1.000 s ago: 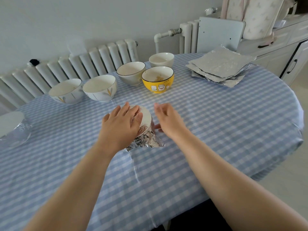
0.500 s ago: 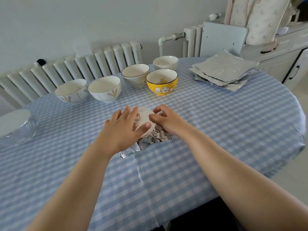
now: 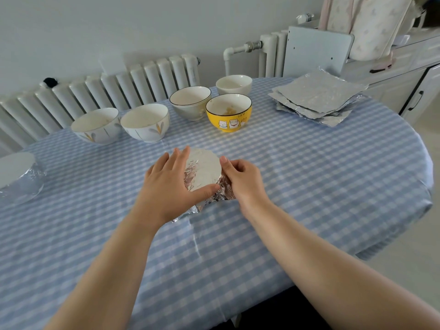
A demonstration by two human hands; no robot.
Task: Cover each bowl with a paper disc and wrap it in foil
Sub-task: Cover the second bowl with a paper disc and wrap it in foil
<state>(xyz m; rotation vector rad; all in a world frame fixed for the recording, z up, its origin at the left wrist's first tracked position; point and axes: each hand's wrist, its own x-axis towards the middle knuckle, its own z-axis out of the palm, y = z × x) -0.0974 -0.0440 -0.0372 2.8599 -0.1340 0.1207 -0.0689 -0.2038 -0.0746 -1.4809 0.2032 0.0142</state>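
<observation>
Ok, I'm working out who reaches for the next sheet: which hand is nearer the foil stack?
Right. The right hand pinches the foil at the wrapped bowl's right side, the side facing the foil stack. The left hand presses the bowl's left side, farther away.

Bowl row (image 3: 190,102) blocked far side; foil stack (image 3: 316,97) far right; near tablecloth (image 3: 214,246) open for passage.

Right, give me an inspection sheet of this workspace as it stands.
Surface: blue checked tablecloth, creased near the front.
Job's things: bowl being wrapped, foil folded over its left rim; five open bowls behind, one yellow bowl; foil sheets stacked far right; wrapped bowl at left edge.
Clutter: nothing seen.
Hands: left hand presses the foil; right hand pinches the foil.
Cables: nothing seen.
Surroundings: radiator, cabinet.
</observation>
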